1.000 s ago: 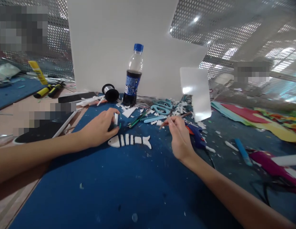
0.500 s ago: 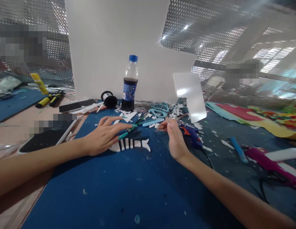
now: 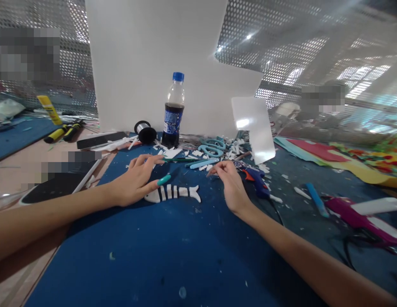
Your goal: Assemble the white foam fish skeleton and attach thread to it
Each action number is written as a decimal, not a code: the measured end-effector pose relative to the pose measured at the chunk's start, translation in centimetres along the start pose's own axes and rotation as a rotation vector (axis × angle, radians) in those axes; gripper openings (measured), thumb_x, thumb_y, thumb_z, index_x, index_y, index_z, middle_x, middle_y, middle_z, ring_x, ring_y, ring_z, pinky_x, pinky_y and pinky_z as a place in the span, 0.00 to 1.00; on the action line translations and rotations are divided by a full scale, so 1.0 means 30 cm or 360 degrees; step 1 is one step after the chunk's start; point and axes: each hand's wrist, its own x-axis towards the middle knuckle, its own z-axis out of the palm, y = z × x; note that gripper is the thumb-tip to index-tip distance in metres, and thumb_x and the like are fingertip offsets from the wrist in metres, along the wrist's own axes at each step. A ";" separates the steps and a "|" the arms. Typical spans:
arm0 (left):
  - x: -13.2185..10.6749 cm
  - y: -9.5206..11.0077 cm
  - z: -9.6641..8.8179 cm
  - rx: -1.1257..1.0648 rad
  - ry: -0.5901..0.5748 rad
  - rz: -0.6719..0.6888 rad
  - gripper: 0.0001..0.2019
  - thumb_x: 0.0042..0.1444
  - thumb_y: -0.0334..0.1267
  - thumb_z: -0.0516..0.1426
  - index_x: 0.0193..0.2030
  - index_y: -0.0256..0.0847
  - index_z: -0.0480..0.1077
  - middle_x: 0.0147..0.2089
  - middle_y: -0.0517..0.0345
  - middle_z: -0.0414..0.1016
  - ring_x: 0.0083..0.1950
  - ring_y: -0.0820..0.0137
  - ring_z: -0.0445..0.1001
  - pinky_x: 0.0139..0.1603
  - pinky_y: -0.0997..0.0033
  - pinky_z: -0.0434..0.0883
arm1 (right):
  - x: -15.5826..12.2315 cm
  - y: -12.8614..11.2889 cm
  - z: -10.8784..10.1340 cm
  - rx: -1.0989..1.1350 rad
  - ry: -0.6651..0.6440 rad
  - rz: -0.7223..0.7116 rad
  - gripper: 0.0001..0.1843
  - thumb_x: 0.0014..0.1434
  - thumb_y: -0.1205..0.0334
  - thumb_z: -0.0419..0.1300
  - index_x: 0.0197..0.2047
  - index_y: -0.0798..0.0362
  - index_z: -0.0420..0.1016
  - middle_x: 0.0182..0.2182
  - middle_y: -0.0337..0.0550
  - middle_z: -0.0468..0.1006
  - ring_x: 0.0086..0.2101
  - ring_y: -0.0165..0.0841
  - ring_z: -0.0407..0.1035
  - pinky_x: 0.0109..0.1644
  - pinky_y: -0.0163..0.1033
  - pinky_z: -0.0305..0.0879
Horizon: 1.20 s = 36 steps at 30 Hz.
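Pieces of a white fish-skeleton cutout lie in a row on the blue mat. Beside its head end rests my left hand, open, with its thumb stretched out over the head piece. The thumb carries a long teal nail. At the fingertips of this hand runs a thin dark green strip; whether they touch it I cannot tell. My right hand is to the right of the tail, fingers drawn together in a pinch. What they hold, if anything, cannot be made out.
White scraps, light-blue-handled scissors and a cola bottle stand or lie behind my hands. A blue glue gun is right of my right hand, a magenta tool farther right. A wire spool sits left of the bottle.
My left fingers have shifted back from above the fish pieces towards the scraps, uncovering more of its head. My right hand's fingers have curled into a pinch.
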 end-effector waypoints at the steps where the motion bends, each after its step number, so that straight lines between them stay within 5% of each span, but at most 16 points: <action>1: -0.001 -0.001 -0.003 -0.0012 -0.0036 0.0046 0.31 0.58 0.58 0.43 0.63 0.41 0.50 0.65 0.44 0.54 0.64 0.50 0.49 0.61 0.42 0.52 | -0.001 -0.004 0.000 0.0009 -0.0022 0.0008 0.05 0.57 0.59 0.48 0.34 0.50 0.61 0.32 0.45 0.70 0.39 0.41 0.65 0.47 0.54 0.60; 6: -0.004 -0.008 -0.005 0.0035 -0.0246 0.0103 0.42 0.48 0.62 0.53 0.65 0.44 0.44 0.64 0.42 0.51 0.63 0.46 0.50 0.58 0.42 0.58 | -0.005 -0.014 0.000 0.0039 -0.0073 0.0001 0.09 0.47 0.66 0.49 0.36 0.50 0.60 0.35 0.46 0.69 0.40 0.41 0.64 0.47 0.53 0.59; 19: -0.003 -0.004 -0.009 0.0074 -0.0191 0.0181 0.33 0.54 0.57 0.51 0.62 0.43 0.48 0.61 0.44 0.56 0.60 0.50 0.56 0.57 0.46 0.60 | -0.007 -0.020 -0.001 0.0085 0.0266 -0.0105 0.09 0.49 0.68 0.50 0.37 0.51 0.59 0.34 0.43 0.68 0.37 0.37 0.65 0.43 0.47 0.61; 23: -0.001 -0.005 0.002 0.0192 0.0087 0.0157 0.22 0.61 0.50 0.45 0.58 0.41 0.51 0.58 0.45 0.59 0.58 0.55 0.57 0.57 0.47 0.60 | -0.008 -0.028 -0.003 0.0041 0.0452 -0.0129 0.06 0.54 0.64 0.51 0.37 0.50 0.58 0.34 0.42 0.64 0.35 0.36 0.62 0.42 0.46 0.60; 26: 0.004 -0.020 0.023 0.0428 0.0426 0.0001 0.15 0.62 0.44 0.44 0.51 0.38 0.55 0.52 0.45 0.61 0.56 0.55 0.59 0.57 0.47 0.60 | -0.006 -0.032 -0.005 0.0012 0.0518 -0.0116 0.06 0.55 0.62 0.51 0.37 0.50 0.57 0.33 0.41 0.60 0.33 0.35 0.60 0.41 0.45 0.60; 29: 0.009 -0.034 0.036 0.0561 0.0547 -0.0189 0.13 0.60 0.44 0.46 0.46 0.38 0.56 0.45 0.47 0.63 0.51 0.55 0.63 0.52 0.50 0.65 | -0.007 -0.031 -0.004 0.0007 0.0481 -0.0095 0.07 0.55 0.61 0.52 0.37 0.51 0.57 0.33 0.41 0.59 0.33 0.35 0.59 0.40 0.45 0.60; 36: 0.010 -0.004 0.009 0.0263 0.0235 -0.0326 0.15 0.62 0.47 0.42 0.46 0.38 0.56 0.38 0.50 0.68 0.40 0.62 0.70 0.41 0.60 0.68 | -0.011 -0.023 0.003 0.0008 0.0366 -0.0077 0.07 0.56 0.60 0.51 0.39 0.49 0.57 0.37 0.44 0.61 0.38 0.38 0.61 0.45 0.47 0.60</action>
